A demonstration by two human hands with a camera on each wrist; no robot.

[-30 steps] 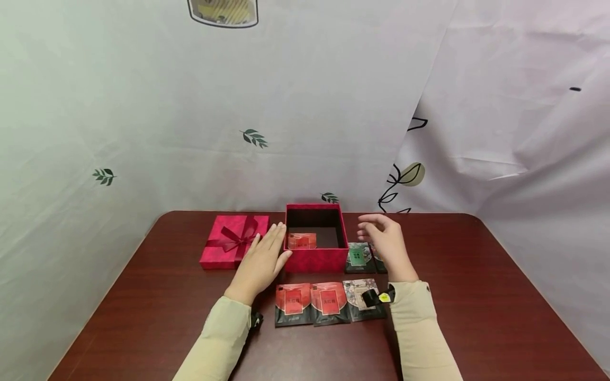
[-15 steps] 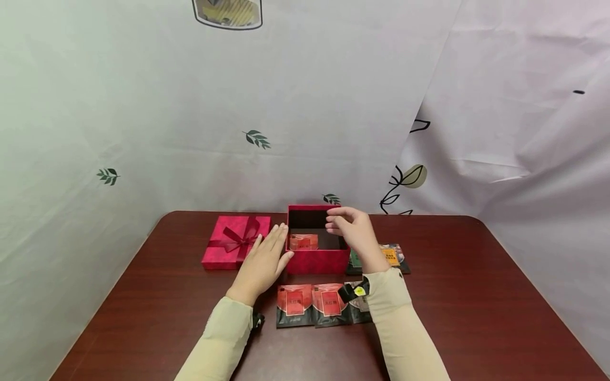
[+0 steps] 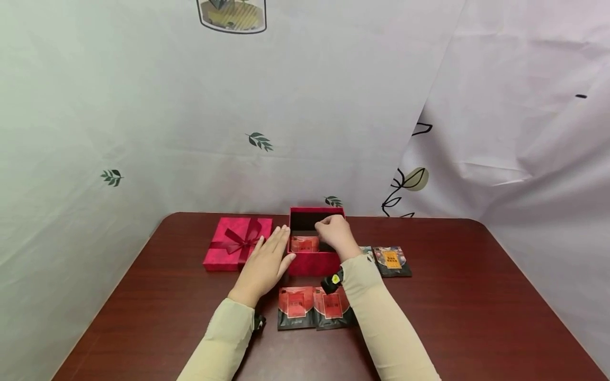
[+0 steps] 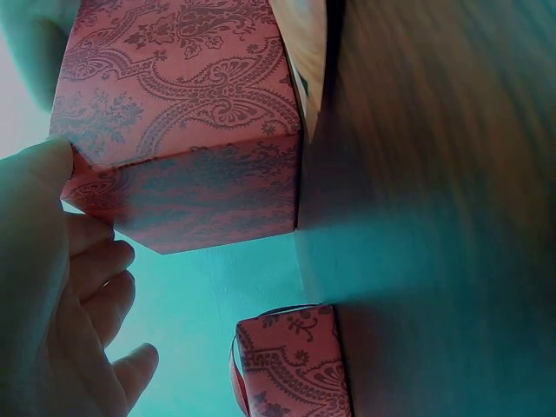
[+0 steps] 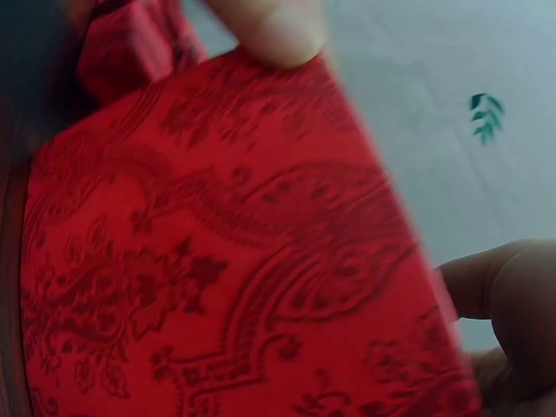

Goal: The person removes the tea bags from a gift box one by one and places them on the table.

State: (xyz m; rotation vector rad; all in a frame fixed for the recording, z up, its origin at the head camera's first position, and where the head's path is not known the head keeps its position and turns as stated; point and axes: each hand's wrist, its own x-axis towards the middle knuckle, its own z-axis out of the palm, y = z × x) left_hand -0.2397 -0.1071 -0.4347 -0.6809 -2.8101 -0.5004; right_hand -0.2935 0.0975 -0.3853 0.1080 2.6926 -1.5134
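A red patterned gift box [image 3: 314, 263] stands uncovered towards the table's back. One red sachet [image 3: 305, 244] is visible inside, its lower part hidden by the front wall. My left hand [image 3: 259, 267] lies along the box's left side, fingers straight; in the left wrist view the same hand [image 4: 65, 287] touches a box edge. My right hand [image 3: 335, 233] reaches over the right side into the box with bent fingers. Its fingertips are hidden, so I cannot see whether they touch anything. In the right wrist view, the right hand's fingers [image 5: 512, 300] show darkly beyond the rim.
Left of the box lies its lid [image 3: 224, 238] with a ribbon bow. Two red-and-black sachets [image 3: 296, 307] lie in front, partly overlapped by the right sleeve [image 3: 376, 307]. A yellow-labelled sachet [image 3: 392, 261] lies to the right, beside another partly covered one. A pale printed curtain [image 3: 310, 106] hangs behind.
My right hand has moved left from above the sachets on the right, over the box rim and down into the box. The yellow-labelled sachet came into view. The left hand has stayed put.
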